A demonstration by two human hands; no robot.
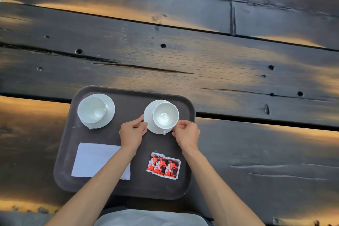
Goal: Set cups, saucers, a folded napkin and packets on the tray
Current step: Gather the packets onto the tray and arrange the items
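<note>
A dark, weathered plank worktop [220,57] fills the view, its boards split by long cracks and dotted with small holes, with warm orange light lying across it in patches. Near the front edge sits a dark brown tray [128,187] with rounded corners.

On the far left of the tray stands a white cup [91,109] on a white saucer [110,113], empty, its handle pointing toward the near side. On the far right is a second saucer [149,115] carrying a second cup [165,115], also empty and upright, with its small handle facing near.

Both hands are at this right-hand set. The left hand [132,134] pinches the saucer's left rim between thumb and fingers. The right hand [187,134] has its fingertips curled at the near right rim, touching it just beside the cup; whether it grips the saucer or the cup's edge cannot be told.

A folded white napkin [89,159] lies flat on the near left of the tray, partly covered by the left forearm. On the near right lie three red, black and white packets [163,166], overlapping side by side in a row, slightly skewed.
</note>
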